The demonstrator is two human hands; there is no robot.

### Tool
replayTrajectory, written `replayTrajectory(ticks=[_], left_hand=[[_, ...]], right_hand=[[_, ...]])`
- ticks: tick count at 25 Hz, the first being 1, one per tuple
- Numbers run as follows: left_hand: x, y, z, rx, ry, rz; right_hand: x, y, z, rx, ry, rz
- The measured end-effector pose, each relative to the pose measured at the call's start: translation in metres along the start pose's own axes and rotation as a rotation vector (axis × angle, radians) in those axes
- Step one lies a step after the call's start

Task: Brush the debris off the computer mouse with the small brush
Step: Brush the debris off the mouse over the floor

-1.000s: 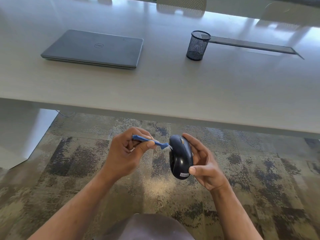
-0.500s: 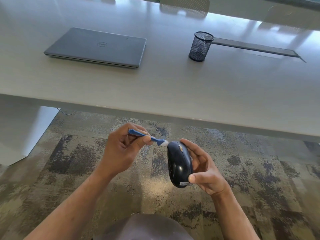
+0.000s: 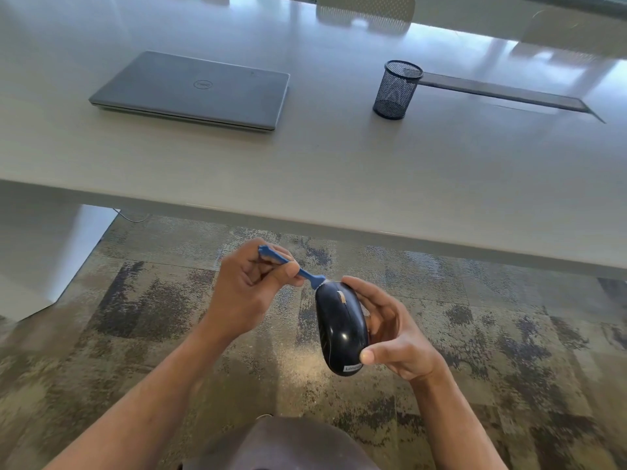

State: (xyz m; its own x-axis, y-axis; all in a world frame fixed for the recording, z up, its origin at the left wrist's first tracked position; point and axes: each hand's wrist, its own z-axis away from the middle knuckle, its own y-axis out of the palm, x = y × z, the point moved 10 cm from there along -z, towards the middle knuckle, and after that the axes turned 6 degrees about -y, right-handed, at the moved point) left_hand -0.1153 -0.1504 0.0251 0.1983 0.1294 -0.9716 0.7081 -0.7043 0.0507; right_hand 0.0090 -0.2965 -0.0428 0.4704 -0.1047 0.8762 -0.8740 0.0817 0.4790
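We saw a wide pale table (image 3: 339,164) filling the upper half of the view, its smooth top catching soft reflections of light and of chairs at the far side. Its near edge ran across the middle, and a white leg (image 3: 44,252) stood at the left. Below the edge lay a carpet (image 3: 509,351) mottled in grey, tan and dark patches. A closed grey laptop (image 3: 193,91) lay flat on the table to the left. A long dark strip (image 3: 505,95) was set into the tabletop at the right, and a black mesh cup (image 3: 397,89) stood upright at its left end, well apart from the laptop.

Over the carpet, in front of the table edge, we saw both forearms reaching in. The right hand (image 3: 393,337) was grasping a black mouse (image 3: 341,329), thumb on its near end beside a small white label and fingers curled behind its far side; the mouse was held nose away. The left hand (image 3: 244,296) was pinching a small blue brush (image 3: 291,266) by the handle, and the pale bristle end met the front tip of the mouse.
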Motion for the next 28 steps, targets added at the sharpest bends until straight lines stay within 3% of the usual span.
replayTrajectory(ticks=[6,21,28], left_hand=[[0.011,-0.015,-0.014,-0.166,-0.108,0.033],[0.024,0.007,-0.033,0.003,-0.255,-0.105],[0.035,-0.011,-0.038,-0.098,-0.345,-0.077]], right_hand=[[-0.002,-0.001,0.001,0.007,-0.002,0.052],[-0.006,-0.012,-0.001,-0.01,0.013,0.13],[-0.008,-0.018,-0.001,-0.037,0.0,0.169]])
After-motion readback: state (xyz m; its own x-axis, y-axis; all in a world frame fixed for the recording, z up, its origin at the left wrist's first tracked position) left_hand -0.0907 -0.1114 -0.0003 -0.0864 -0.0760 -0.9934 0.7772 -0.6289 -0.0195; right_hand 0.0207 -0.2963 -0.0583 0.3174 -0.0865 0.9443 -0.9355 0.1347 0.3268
